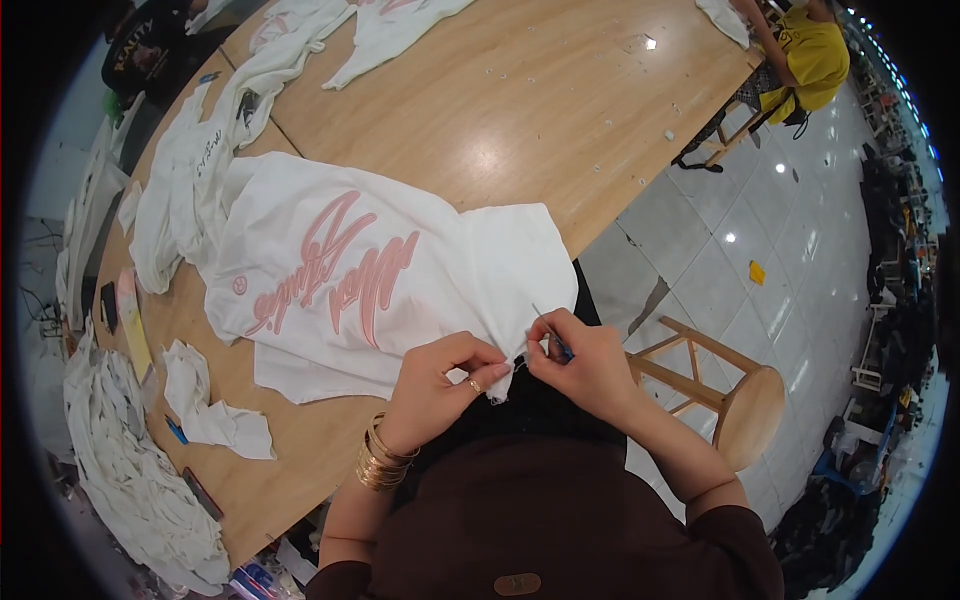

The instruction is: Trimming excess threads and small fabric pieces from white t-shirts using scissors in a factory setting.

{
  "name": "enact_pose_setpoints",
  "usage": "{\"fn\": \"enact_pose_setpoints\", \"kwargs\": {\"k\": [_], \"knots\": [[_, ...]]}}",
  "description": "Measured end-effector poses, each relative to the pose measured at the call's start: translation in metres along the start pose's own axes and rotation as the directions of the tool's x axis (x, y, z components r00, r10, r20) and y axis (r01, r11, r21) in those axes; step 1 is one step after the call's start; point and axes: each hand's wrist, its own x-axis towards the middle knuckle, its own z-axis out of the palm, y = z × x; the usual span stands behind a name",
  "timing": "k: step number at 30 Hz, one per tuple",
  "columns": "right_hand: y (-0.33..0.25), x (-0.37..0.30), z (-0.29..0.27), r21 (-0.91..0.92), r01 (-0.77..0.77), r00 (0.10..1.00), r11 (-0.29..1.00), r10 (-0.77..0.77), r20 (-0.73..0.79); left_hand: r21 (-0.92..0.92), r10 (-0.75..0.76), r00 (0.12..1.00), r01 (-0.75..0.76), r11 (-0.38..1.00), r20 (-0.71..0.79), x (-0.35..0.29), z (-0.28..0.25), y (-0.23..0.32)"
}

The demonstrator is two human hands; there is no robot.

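Observation:
A white T-shirt (330, 270) with pink script lettering lies spread over the near edge of the wooden table. Its near corner hangs over my lap. My left hand (445, 378), wearing a ring and several gold bangles, pinches that corner between thumb and fingertips. Close beside it, my right hand (583, 362) is closed around small thread snips (538, 312). A thin metal tip sticks up past the fingers, and a bit of blue shows under them; most of the tool is hidden in the hand. Both hands' fingertips are close together at the cloth's edge.
More white garments (185, 190) lie along the table's left, with a heaped pile (130, 480) at near left. A white cloth piece (215, 410) and a phone-like dark object (202, 493) lie nearby. A wooden stool (750, 415) stands right. A person in yellow (812, 65) sits far right.

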Motion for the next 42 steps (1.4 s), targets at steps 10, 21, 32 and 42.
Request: {"fn": "enact_pose_setpoints", "kwargs": {"k": [10,21,32,42], "knots": [[-0.025,-0.013,-0.015,0.152,-0.150,0.982,0.977,0.129,0.139,-0.145,-0.078,0.997,0.076,0.986,-0.009,-0.002,0.004,-0.003],[-0.029,-0.024,-0.013,0.120,-0.189,0.926,0.975,0.136,0.353,-0.051,0.005,0.999,-0.006,0.999,-0.035,-0.002,0.006,0.005],[-0.038,-0.017,-0.020,0.283,-0.562,0.764,0.778,0.356,0.538,0.031,0.100,0.992,-0.098,0.995,-0.079,-0.004,0.011,0.002],[-0.013,-0.021,-0.002,0.505,-0.511,0.853,0.696,0.335,0.401,-0.058,0.047,0.997,-0.051,0.997,-0.056,-0.004,0.012,0.003]]}}
